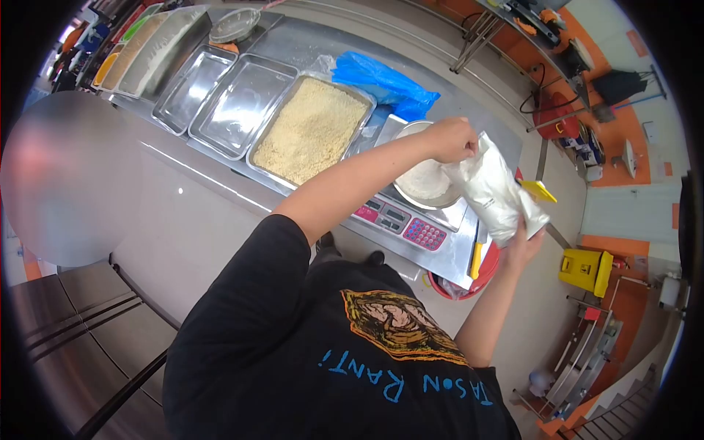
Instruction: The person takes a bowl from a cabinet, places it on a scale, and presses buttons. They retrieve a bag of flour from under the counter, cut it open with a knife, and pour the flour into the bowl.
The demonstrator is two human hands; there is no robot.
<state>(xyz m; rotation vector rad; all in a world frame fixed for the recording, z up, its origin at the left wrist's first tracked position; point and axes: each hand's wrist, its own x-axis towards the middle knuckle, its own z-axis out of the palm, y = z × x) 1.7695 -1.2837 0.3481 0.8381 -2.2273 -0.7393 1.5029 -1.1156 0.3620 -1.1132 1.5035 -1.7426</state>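
Observation:
A white plastic bag (490,187) is tilted with its upper end at the rim of a round metal bowl (449,204). My left hand (451,139) is closed on the bag's upper edge, its fingers pinched together. Lower down, my right hand (522,246) grips the bag's bottom end from beneath. White powder (425,180) lies in the bowl, which sits on a scale with a pink keypad (424,233). My left forearm covers part of the scale. Whether powder is flowing from the bag is not visible.
Left of the scale stands a tray of pale crumbs (312,125), beside empty metal trays (238,106). A blue plastic bag (385,82) lies behind. A yellow-handled knife (477,260) rests at the table's right edge, above a red bin (484,275). Another person (73,176) is at left.

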